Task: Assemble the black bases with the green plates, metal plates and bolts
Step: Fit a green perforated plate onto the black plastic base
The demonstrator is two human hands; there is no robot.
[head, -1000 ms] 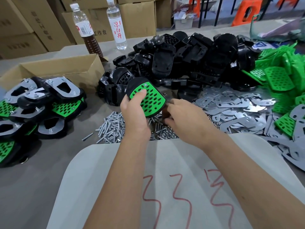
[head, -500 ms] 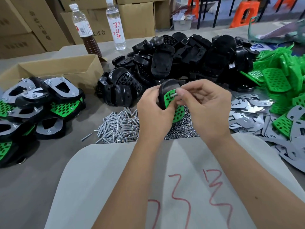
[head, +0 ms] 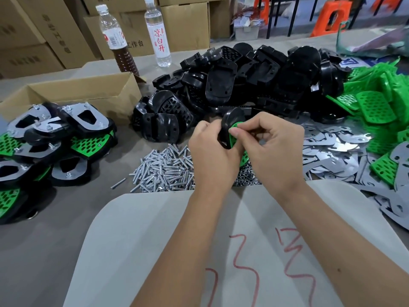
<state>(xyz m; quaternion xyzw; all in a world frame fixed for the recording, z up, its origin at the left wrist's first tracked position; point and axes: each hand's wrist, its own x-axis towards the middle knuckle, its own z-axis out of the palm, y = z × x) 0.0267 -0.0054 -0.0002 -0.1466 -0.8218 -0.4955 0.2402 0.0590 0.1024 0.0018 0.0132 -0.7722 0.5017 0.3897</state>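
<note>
Left hand [head: 212, 156] grips black base [head: 230, 120] above bolts [head: 163, 171], nuts [head: 247, 177].

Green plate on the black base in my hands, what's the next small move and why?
Probably push the bolt home through the green plate. The left hand grips the base on edge, the right hand pinches at the plate's top, and no metal plate is on it yet. The bolt itself is hidden.

This is a small factory assembly workshop. The table [head: 66, 251] carries bulk heaps of parts: black bases [head: 254, 85] at 12 o'clock, green plates [head: 376, 103] at 2, metal plates [head: 332, 151] at 3, bolts [head: 163, 171] at centre, finished pieces [head: 55, 140] at 9. Stacked cardboard boxes [head: 33, 41] stand at 11, orange plastic stools [head: 332, 16] at 1.
</note>
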